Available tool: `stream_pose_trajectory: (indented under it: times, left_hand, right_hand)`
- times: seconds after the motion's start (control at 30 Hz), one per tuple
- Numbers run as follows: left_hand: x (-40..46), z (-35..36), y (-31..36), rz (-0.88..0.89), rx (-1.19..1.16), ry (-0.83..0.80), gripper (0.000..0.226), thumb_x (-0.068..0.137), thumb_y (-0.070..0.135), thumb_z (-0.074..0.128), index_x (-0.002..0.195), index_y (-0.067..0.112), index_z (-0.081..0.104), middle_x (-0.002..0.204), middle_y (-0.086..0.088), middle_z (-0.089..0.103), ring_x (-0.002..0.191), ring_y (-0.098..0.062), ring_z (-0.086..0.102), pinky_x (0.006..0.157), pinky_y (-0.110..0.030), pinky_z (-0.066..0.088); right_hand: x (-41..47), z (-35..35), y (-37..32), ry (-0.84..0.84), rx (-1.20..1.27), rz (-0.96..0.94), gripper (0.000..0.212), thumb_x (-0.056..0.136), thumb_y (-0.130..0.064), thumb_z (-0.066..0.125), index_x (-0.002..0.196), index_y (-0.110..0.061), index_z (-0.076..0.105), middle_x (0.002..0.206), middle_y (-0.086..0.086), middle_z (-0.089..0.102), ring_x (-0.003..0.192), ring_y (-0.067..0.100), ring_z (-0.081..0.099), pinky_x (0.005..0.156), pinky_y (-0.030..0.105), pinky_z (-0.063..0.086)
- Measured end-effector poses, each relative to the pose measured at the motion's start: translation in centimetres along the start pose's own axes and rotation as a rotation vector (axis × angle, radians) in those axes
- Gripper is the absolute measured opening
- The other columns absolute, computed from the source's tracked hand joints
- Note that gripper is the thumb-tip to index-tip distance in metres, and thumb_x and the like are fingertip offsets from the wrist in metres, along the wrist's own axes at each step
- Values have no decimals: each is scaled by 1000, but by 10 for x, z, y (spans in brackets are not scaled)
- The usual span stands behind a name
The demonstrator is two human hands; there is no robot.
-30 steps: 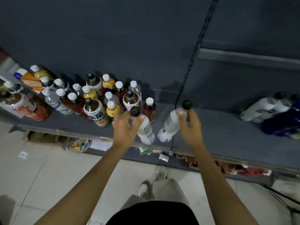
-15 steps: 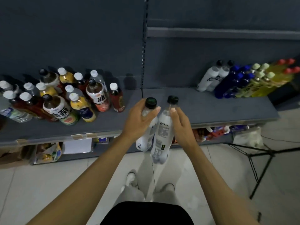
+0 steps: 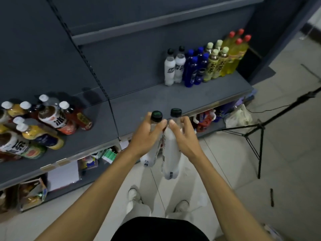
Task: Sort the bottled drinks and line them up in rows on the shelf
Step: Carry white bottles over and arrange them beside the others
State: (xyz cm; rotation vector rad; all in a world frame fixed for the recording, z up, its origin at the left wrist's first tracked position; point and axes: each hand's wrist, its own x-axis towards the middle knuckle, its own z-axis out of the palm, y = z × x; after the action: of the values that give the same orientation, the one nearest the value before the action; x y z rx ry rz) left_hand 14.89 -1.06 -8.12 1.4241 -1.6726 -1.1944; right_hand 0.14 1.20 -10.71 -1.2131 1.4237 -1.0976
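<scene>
Nearest, the left hand [image 3: 145,136] curls round one white black-capped bottle [image 3: 150,154] and the right hand [image 3: 182,136] round another [image 3: 170,159], both held side by side off the shelf [image 3: 156,100] front edge. At 1 o'clock stand sorted rows [image 3: 205,65]; at 9 o'clock, mixed bottles [image 3: 43,124].

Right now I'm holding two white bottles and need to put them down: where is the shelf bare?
Bare shelf runs between the mixed bottles on the left and the sorted rows, beside the white pair, and along the front edge before them. The left end is crowded.
</scene>
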Motion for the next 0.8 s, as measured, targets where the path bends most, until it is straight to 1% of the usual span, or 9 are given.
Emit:
stream_pose_trajectory:
  times: [0.07, 0.17, 0.2, 0.33, 0.47, 0.57, 0.63, 0.73, 0.8]
  left_hand:
    - [0, 26, 13, 31, 31, -19, 11, 91, 42, 49, 94, 32, 44, 88, 14, 53, 84, -4, 53, 77, -28, 44]
    - [5, 56, 23, 75, 77, -42, 21, 86, 36, 42, 98, 19, 45, 95, 0, 52, 90, -16, 50, 78, -34, 43]
    - [9, 62, 25, 82, 87, -50, 23, 89, 37, 41, 101, 18, 44, 98, -1, 51, 92, -16, 50, 79, -33, 43]
    - [32, 78, 30, 34, 11, -33, 18, 100, 40, 41, 114, 29, 45, 116, 5, 54, 107, -8, 51, 87, -23, 39]
    - [64, 88, 16, 41, 41, 49, 37, 92, 55, 45, 116, 28, 54, 115, 9, 60, 111, -7, 52, 92, -26, 41]
    - [95, 95, 2, 9, 114, 72, 26, 93, 50, 48, 105, 27, 54, 105, 1, 57, 100, -9, 47, 83, -20, 38]
    - [119, 97, -8, -19, 103, 63, 24, 95, 47, 47, 103, 25, 53, 103, -1, 58, 98, -12, 49, 83, -24, 41]
    - [151, 99, -12, -88, -23, 69, 28, 97, 46, 44, 107, 21, 53, 101, 0, 64, 96, -13, 60, 81, -26, 46]
    - [167, 102, -12, -130, -79, 71, 27, 98, 40, 43, 108, 17, 52, 99, 0, 66, 92, -9, 62, 79, -22, 46]
  right_hand:
    - [0, -23, 1, 33, -10, -2, 47, 85, -57, 55, 103, -14, 51, 101, 5, 61, 91, 12, 58, 84, 31, 48]
    - [5, -55, -1, 30, -44, -18, 22, 94, -45, 54, 97, -23, 54, 92, -11, 61, 84, -3, 57, 78, 18, 44]
    - [8, -63, -1, 32, -31, -25, 18, 96, -43, 53, 98, -25, 57, 93, -13, 62, 86, -5, 58, 81, 18, 45]
    - [26, -83, 1, 105, 60, 17, 30, 96, -48, 49, 110, -24, 60, 108, -12, 65, 107, 5, 59, 98, 31, 45]
    - [53, -90, 7, 40, 54, 94, 21, 100, -43, 43, 86, -30, 50, 76, -33, 55, 78, -9, 52, 79, 19, 40]
    - [82, -87, 22, 2, 3, 111, 26, 101, -44, 39, 85, -25, 46, 85, -18, 51, 81, 3, 48, 80, 23, 40]
    - [102, -85, 31, 0, -34, 122, 32, 100, -47, 35, 90, -19, 47, 91, -3, 47, 85, 10, 46, 82, 27, 41]
    - [134, -89, 33, 10, -74, 140, 31, 104, -38, 33, 92, -14, 50, 86, -5, 48, 79, 5, 47, 78, 21, 42]
    - [152, -95, 32, 25, -107, 156, 26, 104, -33, 35, 84, -22, 47, 77, -12, 45, 69, -1, 43, 70, 17, 40]
